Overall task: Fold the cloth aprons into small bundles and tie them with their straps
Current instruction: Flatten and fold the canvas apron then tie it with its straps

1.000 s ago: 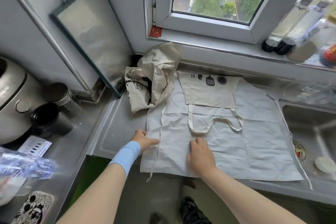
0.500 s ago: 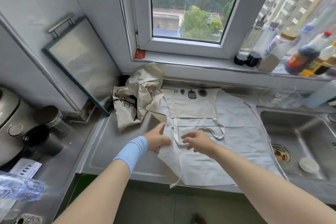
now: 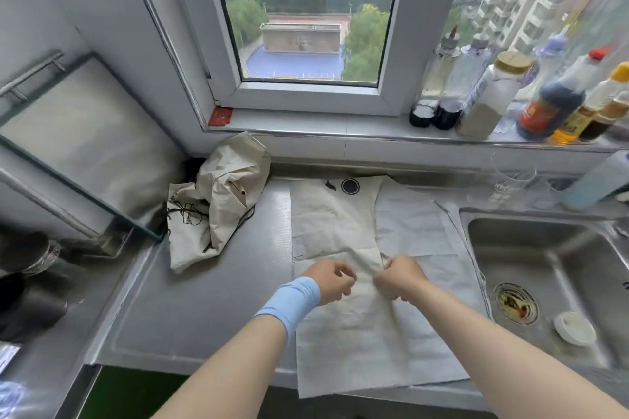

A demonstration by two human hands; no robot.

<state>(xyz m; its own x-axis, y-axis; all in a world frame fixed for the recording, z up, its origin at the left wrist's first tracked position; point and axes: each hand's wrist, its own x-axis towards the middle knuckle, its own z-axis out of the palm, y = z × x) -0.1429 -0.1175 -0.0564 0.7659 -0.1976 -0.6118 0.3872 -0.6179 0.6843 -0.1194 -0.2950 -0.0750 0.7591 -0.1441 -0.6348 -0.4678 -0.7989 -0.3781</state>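
left hand (image 3: 332,284): fingers curled, hold unclear | right hand (image 3: 400,277): fingers pinch apron (image 3: 335,224) fold

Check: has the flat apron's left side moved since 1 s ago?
Yes. The flat apron has its left side folded rightward, toward the sink, baring counter beside the crumpled apron.

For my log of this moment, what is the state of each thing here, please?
Apron, flat on counter, left side folded over.
Second apron, crumpled, not folded.
Left hand, fingers curled over apron, grip unclear.
Right hand, pinches apron fold.
Bottles, standing, capped.
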